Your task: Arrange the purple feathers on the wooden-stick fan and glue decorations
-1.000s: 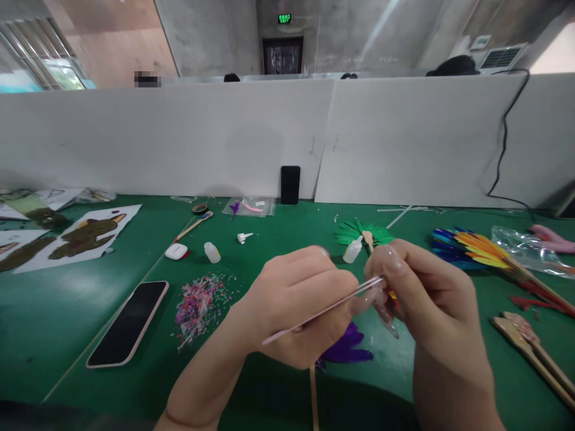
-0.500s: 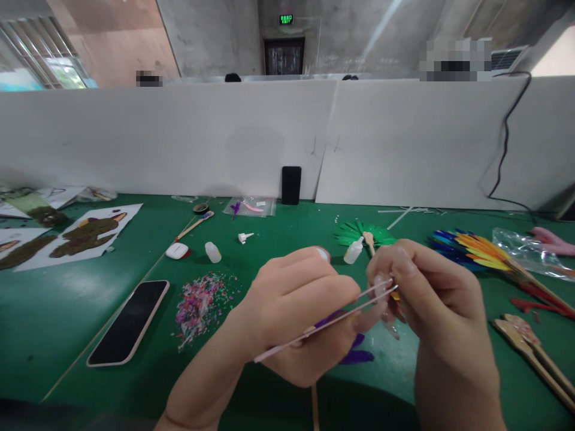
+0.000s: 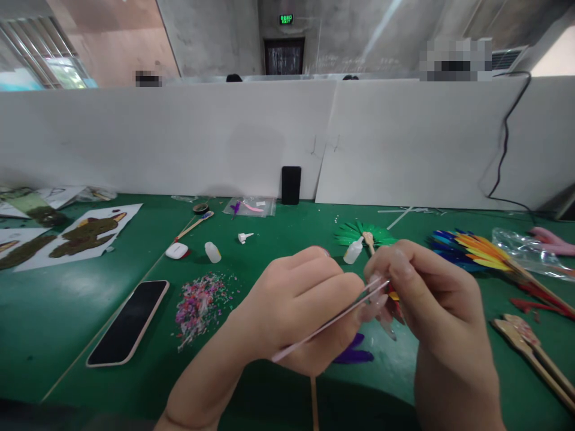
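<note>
My left hand (image 3: 309, 305) is closed round a pair of slim pinkish tweezers (image 3: 314, 338), whose tips reach up to the fingertips of the other hand. With thumb and finger pressed together, my right hand (image 3: 431, 299) pinches something at the tweezer tips that is too small to make out. A bit of red and yellow (image 3: 395, 305) shows just under its fingers. Below the hands lie purple feathers (image 3: 357, 356), partly covered by my left hand. A thin wooden stick (image 3: 315, 404) runs down from beneath that hand.
A phone (image 3: 130, 323) and a heap of coloured chips (image 3: 200, 305) lie to the left. Small white bottles (image 3: 212, 252) stand behind. A green feather fan (image 3: 345, 234) sits beyond my right hand, with orange-and-blue feathers (image 3: 480, 248) and wooden sticks (image 3: 534, 353) at right.
My left hand has shifted slightly to the right. The tweezer tips, apart before, now look closer together at my right fingertips. My right hand has hardly moved.
</note>
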